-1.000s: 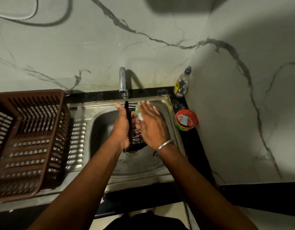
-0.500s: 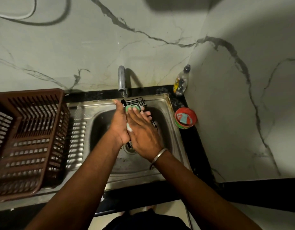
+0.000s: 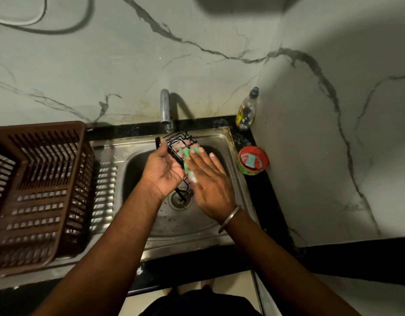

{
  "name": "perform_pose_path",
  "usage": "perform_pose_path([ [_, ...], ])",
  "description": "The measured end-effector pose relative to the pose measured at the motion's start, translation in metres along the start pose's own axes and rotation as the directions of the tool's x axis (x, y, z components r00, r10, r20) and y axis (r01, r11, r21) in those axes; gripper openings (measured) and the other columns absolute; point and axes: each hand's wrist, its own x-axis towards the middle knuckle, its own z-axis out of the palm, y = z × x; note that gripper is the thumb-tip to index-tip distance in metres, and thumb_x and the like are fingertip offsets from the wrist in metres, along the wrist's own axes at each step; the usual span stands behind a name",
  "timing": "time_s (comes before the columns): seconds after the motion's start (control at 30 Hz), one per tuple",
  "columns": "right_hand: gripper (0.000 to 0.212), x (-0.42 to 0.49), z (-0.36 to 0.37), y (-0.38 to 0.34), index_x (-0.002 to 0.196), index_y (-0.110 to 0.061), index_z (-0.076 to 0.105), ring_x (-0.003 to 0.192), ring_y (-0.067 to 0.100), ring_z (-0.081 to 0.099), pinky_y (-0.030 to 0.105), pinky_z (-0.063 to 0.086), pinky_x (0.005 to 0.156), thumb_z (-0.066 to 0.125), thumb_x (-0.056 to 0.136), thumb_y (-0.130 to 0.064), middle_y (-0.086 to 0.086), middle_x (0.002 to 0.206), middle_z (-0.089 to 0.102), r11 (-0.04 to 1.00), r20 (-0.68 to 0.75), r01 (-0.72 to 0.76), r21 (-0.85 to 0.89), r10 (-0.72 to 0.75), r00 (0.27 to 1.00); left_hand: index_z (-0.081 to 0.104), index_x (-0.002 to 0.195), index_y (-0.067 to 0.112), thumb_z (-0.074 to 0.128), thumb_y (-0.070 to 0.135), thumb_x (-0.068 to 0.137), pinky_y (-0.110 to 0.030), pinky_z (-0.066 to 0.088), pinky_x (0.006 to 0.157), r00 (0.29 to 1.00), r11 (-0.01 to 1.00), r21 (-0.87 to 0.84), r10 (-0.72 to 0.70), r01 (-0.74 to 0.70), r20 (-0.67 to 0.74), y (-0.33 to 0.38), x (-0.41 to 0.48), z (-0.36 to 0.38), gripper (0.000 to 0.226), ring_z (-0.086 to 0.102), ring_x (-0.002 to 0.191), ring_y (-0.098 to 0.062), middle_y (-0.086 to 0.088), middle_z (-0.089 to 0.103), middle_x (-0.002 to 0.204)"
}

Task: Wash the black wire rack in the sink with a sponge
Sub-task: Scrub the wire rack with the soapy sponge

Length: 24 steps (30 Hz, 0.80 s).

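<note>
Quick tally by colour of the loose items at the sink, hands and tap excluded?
Black: 1, the wire rack
Green: 1, the sponge
Brown: 1, the dish basket
Red: 1, the round tub
Clear: 1, the bottle
Total: 5

A black wire rack (image 3: 177,142) is meeting a green sponge (image 3: 187,156); a brown slatted basket (image 3: 41,190) is sitting left, a red tub (image 3: 253,159) right.
</note>
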Motion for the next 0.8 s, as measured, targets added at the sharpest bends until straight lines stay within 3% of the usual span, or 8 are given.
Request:
perform_pose_path([
  [0.1,0.052,-0.008,0.002,0.002,0.152,-0.004,0.050,0.157,0.025,0.030,0.052,0.027,0.127,0.048,0.102,-0.018,0.014,0.163,0.042,0.998,-0.027,0.056,-0.019,-0.056,0.998,0.055,0.145,-0.003,0.039,0.041,0.113,-0.055,0.057,0.102,1.000,0.999,0.040,-0.002,0.003,-0.011,0.002,0.000,0.003,0.057,0.069,0.124,-0.040,-0.030,0.062,0.143],
  [0.2,0.053,-0.012,0.002,0.006,0.154,-0.004,0.048,0.158,0.025,0.028,0.057,0.029,0.124,0.052,0.102,-0.015,0.012,0.164,0.040,0.999,-0.080,-0.039,-0.004,0.038,0.996,0.059,0.141,-0.004,0.042,0.029,0.113,-0.051,0.058,0.102,0.999,0.999,0.048,0.025,-0.024,-0.032,0.003,0.000,0.003,0.047,0.070,0.125,-0.038,-0.030,0.065,0.140],
  [0.3,0.051,-0.020,0.001,0.010,0.153,-0.003,0.048,0.157,0.027,0.029,0.056,0.029,0.125,0.049,0.104,-0.016,0.013,0.164,0.040,0.999,-0.058,0.032,-0.036,-0.034,0.998,0.056,0.147,-0.004,0.042,0.030,0.113,-0.051,0.061,0.098,0.999,0.998,0.054,0.019,-0.017,-0.036,0.003,-0.001,0.004,0.050,0.069,0.126,-0.040,-0.031,0.064,0.141],
  [0.4,0.051,-0.022,0.000,0.009,0.154,-0.004,0.048,0.158,0.028,0.028,0.058,0.029,0.123,0.049,0.104,-0.016,0.012,0.164,0.040,0.999,-0.099,-0.035,-0.018,0.033,0.995,0.056,0.146,-0.004,0.040,0.030,0.114,-0.053,0.061,0.097,0.999,0.998,0.053,0.022,-0.020,-0.037,0.001,-0.002,0.005,0.050,0.074,0.118,-0.040,-0.031,0.067,0.137],
  [0.5,0.054,-0.023,0.000,0.011,0.153,-0.003,0.049,0.157,0.028,0.029,0.057,0.030,0.124,0.057,0.099,-0.011,0.013,0.164,0.040,0.999,-0.094,0.011,-0.040,-0.015,0.995,0.052,0.151,-0.005,0.040,0.031,0.113,-0.053,0.060,0.099,0.999,0.998,0.053,0.019,-0.017,-0.038,0.002,-0.001,0.006,0.054,0.072,0.120,-0.041,-0.032,0.065,0.138],
  [0.6,0.053,-0.021,-0.002,0.008,0.153,-0.003,0.049,0.157,0.028,0.029,0.058,0.030,0.123,0.053,0.101,-0.013,0.013,0.164,0.041,0.998,-0.138,-0.065,-0.015,0.062,0.989,0.052,0.151,-0.005,0.036,0.032,0.115,-0.055,0.061,0.095,0.999,0.999,0.033,0.020,-0.018,-0.034,0.001,-0.002,0.008,0.054,0.073,0.118,-0.041,-0.032,0.066,0.138],
  [0.7,0.053,-0.024,-0.001,0.011,0.153,-0.003,0.048,0.157,0.028,0.030,0.057,0.029,0.125,0.054,0.101,-0.012,0.013,0.164,0.040,0.999,-0.103,0.025,-0.031,-0.028,0.994,0.054,0.150,-0.004,0.037,0.033,0.115,-0.054,0.059,0.100,0.999,0.999,0.054,0.007,-0.005,-0.033,0.000,-0.003,0.009,0.053,0.072,0.121,-0.041,-0.032,0.065,0.139],
  [0.8,0.055,-0.020,-0.006,0.013,0.154,-0.004,0.047,0.158,0.028,0.027,0.058,0.027,0.125,0.052,0.101,-0.012,0.012,0.165,0.038,0.992,-0.147,-0.122,0.029,0.125,0.981,0.054,0.150,-0.002,0.034,0.033,0.115,-0.054,0.058,0.104,1.000,0.995,0.103,0.017,-0.016,-0.016,0.000,-0.005,0.011,0.053,0.069,0.127,-0.038,-0.028,0.067,0.139],
])
